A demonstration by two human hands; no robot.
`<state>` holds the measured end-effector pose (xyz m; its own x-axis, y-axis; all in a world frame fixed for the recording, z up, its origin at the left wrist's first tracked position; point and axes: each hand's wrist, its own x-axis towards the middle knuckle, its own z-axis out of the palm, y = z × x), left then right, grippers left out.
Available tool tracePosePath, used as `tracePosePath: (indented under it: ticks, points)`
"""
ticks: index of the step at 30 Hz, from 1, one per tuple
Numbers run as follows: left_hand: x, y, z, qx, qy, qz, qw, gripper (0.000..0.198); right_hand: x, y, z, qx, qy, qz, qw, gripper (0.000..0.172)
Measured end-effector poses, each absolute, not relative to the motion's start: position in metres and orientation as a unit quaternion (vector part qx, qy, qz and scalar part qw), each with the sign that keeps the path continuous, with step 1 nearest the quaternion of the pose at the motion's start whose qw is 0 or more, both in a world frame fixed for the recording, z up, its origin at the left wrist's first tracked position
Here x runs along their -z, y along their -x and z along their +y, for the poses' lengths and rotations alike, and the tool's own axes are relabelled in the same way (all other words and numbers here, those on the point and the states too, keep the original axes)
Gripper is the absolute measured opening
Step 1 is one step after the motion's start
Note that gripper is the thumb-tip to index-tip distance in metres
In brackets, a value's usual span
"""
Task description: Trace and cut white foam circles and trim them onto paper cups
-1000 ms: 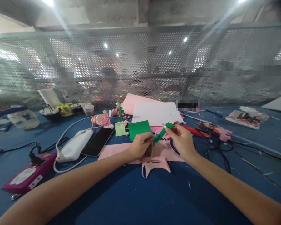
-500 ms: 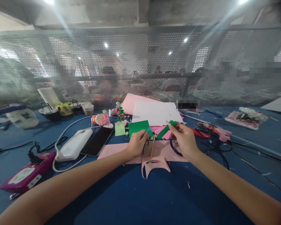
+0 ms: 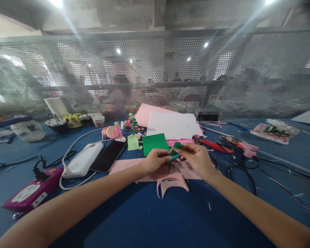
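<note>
My left hand (image 3: 155,161) and my right hand (image 3: 195,158) meet above a pink cut sheet (image 3: 170,179) on the blue table. Both pinch a small green strip (image 3: 175,151) between their fingertips. The thin stick seen earlier is hidden behind my fingers. A green paper square (image 3: 154,143) lies just behind my left hand, with white paper (image 3: 172,124) and pink paper (image 3: 147,113) beyond it.
A black phone (image 3: 107,156), a white power bank (image 3: 82,160) with cable and a magenta power strip (image 3: 28,194) lie to the left. Red-handled pliers (image 3: 213,146), black cables (image 3: 244,165) and pink scraps lie to the right. A perforated metal screen (image 3: 155,72) stands behind, with people beyond it.
My hands have come together and dropped slightly. The green strip, held up and stretched out by my right hand before, is now bunched between both hands' fingertips.
</note>
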<state>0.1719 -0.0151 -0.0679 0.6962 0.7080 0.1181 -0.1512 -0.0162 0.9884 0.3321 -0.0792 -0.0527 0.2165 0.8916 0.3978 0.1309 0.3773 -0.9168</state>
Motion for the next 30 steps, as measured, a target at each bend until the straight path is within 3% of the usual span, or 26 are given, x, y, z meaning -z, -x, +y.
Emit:
tracePosePath:
  ticks: [6, 12, 20, 30]
  points:
    - [0.062, -0.168, -0.021, -0.331, -0.604, 0.18, 0.702, 0.031, 0.05, -0.334, -0.081, -0.282, 0.471, -0.575, 0.606, 0.027]
    - [0.062, -0.171, -0.02, -0.374, -0.594, 0.237, 0.672, 0.033, 0.048, -0.33, -0.084, -0.269, 0.489, -0.571, 0.602, 0.029]
    - [0.066, -0.169, -0.008, -0.432, -0.561, 0.257, 0.658, 0.043, 0.055, -0.337, -0.074, -0.335, 0.472, -0.497, 0.646, 0.033]
    - [0.067, -0.169, -0.003, -0.488, -0.483, 0.245, 0.684, 0.03, 0.057, -0.34, -0.068, -0.382, 0.443, -0.372, 0.721, 0.04]
